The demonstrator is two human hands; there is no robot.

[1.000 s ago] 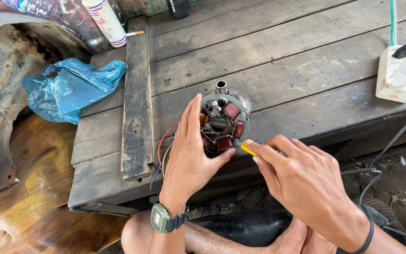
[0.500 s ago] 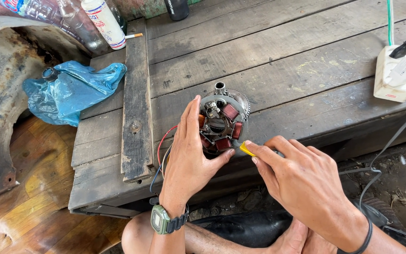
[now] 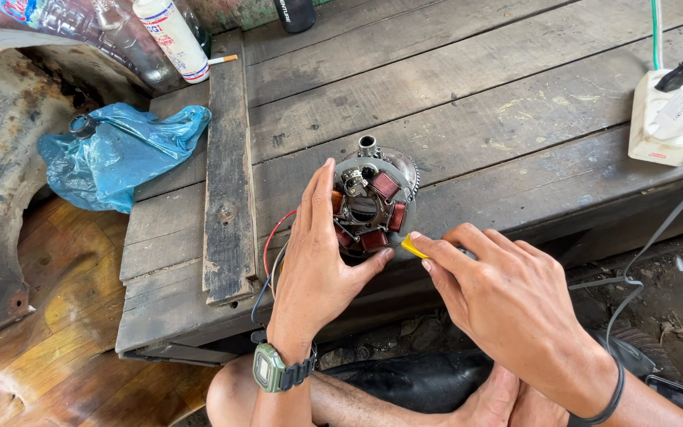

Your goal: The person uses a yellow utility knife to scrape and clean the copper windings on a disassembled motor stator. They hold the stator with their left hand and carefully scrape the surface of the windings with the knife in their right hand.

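Two hands flank the stator (image 3: 373, 207): left hand (image 3: 318, 261) cupping its nine o'clock side, right hand (image 3: 499, 292) pinching a yellow tool (image 3: 414, 248) at five o'clock.

soft even daylight, sharp focus, faint shadows
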